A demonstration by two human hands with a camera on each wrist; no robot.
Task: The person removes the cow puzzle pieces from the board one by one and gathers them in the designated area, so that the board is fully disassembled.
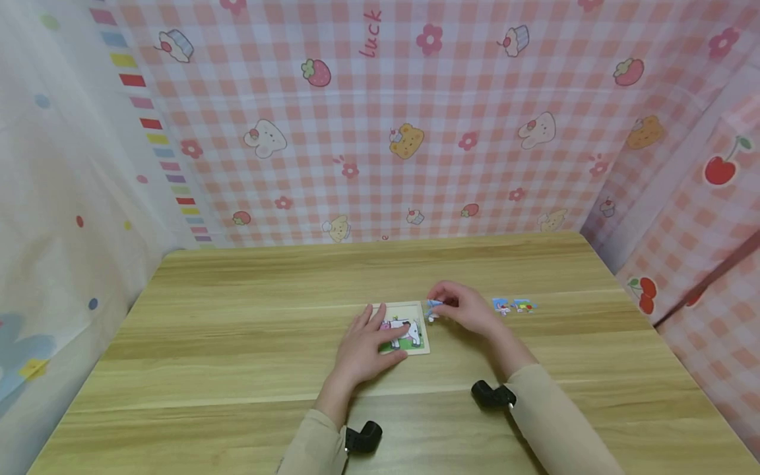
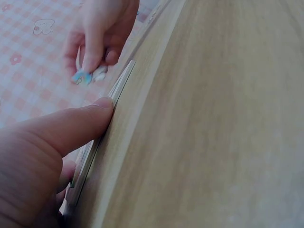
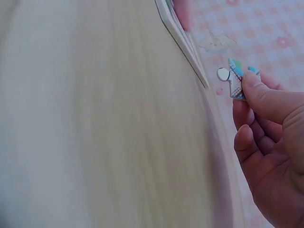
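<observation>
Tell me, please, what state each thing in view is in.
Puzzle board: flat on the table, partly filled.
Held piece: raised, unfitted.
Loose pieces: lying on the table, unfitted.
Left hand: spread, resting on the board.
Right hand: pinching the held piece.
Checked cloth: hanging.

Yellow-brown wood-grain tabletop, streaks running side to side. On it, near middle: 1 thin, square, cream-rimmed jigsaw tray with a white cow picture, lying flat. Right of it, well apart: 2 small, irregular, multicoloured, partly blue jigsaw pieces, side by side; can't tell if touching.
</observation>
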